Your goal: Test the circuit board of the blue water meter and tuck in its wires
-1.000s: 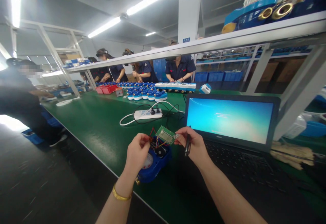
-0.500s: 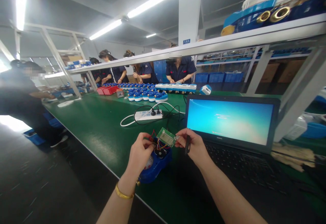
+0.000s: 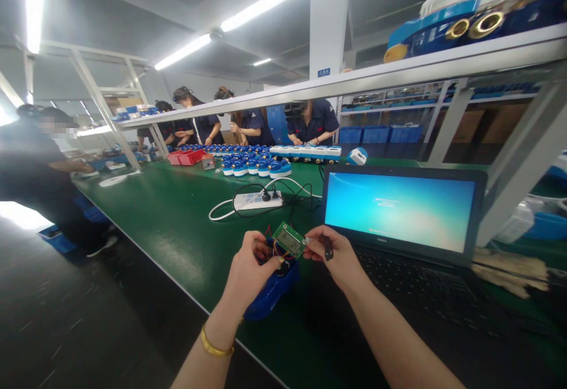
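While a co-worker (image 3: 33,159) stands by the far left edge of the green bench (image 3: 177,212), the work in hand shows nearer, past the red trays (image 3: 186,157) at the back. The left hand (image 3: 250,265), a gold bracelet (image 3: 215,342) on its wrist, reaches in from the left, its thumb set apart from the curled fingers and pointing toward the coloured wires (image 3: 287,254); whether the thumb and fingers pinch a wire or merely rest beside one, I cannot tell. Behind it lies a white power strip (image 3: 258,200). Just below the left fingers sits a blue meter body (image 3: 272,294), partly covered by that hand, and above its far end the green circuit board (image 3: 287,238) is held up at a tilt, its display facing up, with the wires bunched underneath. At the board's right edge, the right hand (image 3: 334,256) pinches a corner between thumb and forefinger, while a dark pen (image 3: 328,248) is tucked among its other fingers. Next comes the laptop (image 3: 398,212), open and lit. The step seems to be handling or checking the wired board; the next move, I judge, calls for a steady right pinch and careful left fingertips, so no wire is strained.
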The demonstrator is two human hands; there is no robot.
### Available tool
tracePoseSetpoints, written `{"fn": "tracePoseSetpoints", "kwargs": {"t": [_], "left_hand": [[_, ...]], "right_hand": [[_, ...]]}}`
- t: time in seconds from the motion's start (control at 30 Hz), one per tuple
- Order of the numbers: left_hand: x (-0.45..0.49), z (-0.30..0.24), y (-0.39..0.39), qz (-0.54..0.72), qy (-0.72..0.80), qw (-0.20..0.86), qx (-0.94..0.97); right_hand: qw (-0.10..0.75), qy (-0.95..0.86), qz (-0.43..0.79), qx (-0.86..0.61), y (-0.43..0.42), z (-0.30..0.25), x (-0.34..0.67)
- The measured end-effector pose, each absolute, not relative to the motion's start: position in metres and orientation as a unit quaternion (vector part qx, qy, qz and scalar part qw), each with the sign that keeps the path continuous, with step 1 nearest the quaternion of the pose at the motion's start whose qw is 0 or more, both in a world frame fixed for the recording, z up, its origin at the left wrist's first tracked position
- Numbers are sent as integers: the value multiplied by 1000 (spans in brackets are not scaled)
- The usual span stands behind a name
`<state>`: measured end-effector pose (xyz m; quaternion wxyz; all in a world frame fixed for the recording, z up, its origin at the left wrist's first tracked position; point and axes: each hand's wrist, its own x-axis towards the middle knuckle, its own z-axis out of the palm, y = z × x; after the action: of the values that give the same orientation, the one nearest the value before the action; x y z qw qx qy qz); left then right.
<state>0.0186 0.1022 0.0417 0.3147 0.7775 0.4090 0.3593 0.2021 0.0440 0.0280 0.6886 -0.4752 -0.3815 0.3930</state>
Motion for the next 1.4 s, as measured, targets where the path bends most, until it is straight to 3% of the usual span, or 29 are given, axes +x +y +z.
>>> {"fn": "tracePoseSetpoints", "kwargs": {"t": [0.37,1.4], "left_hand": [[17,40,102,330,374,219,838],[15,43,102,330,364,292,821]], "right_hand": [[675,-411,406,-460,45,18,209],[670,-427,389,-466,46,15,210]]}}
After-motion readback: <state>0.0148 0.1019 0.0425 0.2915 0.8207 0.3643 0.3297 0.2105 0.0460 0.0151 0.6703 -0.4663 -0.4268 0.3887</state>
